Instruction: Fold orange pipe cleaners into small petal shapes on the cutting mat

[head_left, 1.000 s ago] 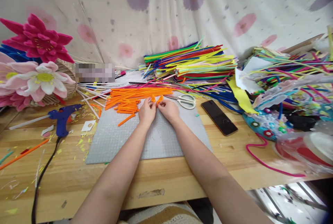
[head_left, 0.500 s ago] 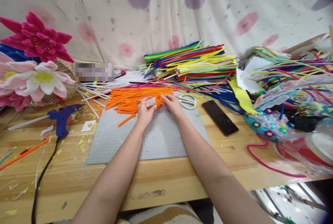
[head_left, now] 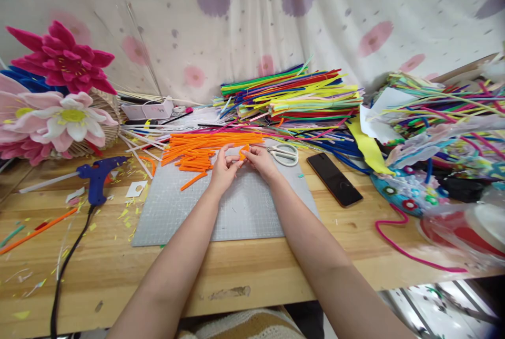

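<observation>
Both hands are up over the rear half of a grey cutting mat [head_left: 244,218], close together. Left hand [head_left: 223,172] and right hand [head_left: 260,162]: fingertips closed on a small orange fuzzy piece [head_left: 243,153], held between them. Its exact shape is partly hidden by the fingers.

Orange stems: long ones [head_left: 213,140] bundled along the mat's back edge, short cut lengths [head_left: 195,159] heaped just left of the hands, a single one [head_left: 193,181] lying apart in front of the heap. Scissors [head_left: 286,154] with pale handles just right of the right hand, at the mat's edge.

Writing: small white box [head_left: 152,110] at back left carries a line of script on its front; too small to read. Mat printed with a fine pale grid; any figures along it illegible from here. Phone [head_left: 334,179] flat on the table [head_left: 268,270], right of the mat, dark screen uppermost.

Left side: blue glue gun [head_left: 98,178], white stick in its rear, black cord running forward; fuzzy flowers [head_left: 65,60] behind it, magenta, pink and white. Multicoloured stems [head_left: 292,94] stacked at back centre, against a flower-printed curtain [head_left: 244,29].
</observation>
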A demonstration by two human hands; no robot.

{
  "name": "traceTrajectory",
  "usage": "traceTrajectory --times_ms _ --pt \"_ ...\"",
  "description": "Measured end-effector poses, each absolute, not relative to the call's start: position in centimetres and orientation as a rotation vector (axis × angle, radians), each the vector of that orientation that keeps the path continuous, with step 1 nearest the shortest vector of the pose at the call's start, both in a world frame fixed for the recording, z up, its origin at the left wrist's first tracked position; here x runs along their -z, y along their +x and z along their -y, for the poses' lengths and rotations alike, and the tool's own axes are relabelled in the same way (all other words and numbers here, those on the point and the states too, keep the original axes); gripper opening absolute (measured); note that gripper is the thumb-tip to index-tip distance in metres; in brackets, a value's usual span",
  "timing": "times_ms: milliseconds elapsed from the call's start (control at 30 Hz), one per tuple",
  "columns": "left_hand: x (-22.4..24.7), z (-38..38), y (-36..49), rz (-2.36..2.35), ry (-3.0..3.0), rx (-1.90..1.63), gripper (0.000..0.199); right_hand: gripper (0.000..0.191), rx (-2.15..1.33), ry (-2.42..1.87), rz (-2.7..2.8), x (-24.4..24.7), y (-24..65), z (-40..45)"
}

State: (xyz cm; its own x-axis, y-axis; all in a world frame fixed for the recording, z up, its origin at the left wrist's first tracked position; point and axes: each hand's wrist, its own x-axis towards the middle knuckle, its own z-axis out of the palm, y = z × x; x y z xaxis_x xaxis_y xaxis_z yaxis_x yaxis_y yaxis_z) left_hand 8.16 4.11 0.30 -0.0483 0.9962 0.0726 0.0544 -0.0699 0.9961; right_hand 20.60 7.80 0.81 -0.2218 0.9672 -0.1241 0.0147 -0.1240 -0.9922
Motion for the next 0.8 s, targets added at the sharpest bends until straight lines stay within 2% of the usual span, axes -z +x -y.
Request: traceTrajectory --times_ms 100,300,533,800 --pt "-0.1 -4.3 8.1 -1.275 1.267 -1.288 0.056 0.036 -1.345 -1.239 1.364 -0.4 20.3 -7.9" --pt "0.6 -4.9 7.9 -1.668 1.322 -1.274 0.059 0.042 -0.838 -1.413 1.445 -0.1 20.6 -8.0" --pt "-0.3 -4.6 8.5 -1.89 1.573 -0.998 0.065 0.048 -0.861 -1.476 1.375 0.5 21.3 -8.0" --pt "-0.1 -3.8 7.9 -1.889 1.558 -1.073 0.056 0.05 -0.804 -1.542 1.382 0.9 21.2 -8.0"
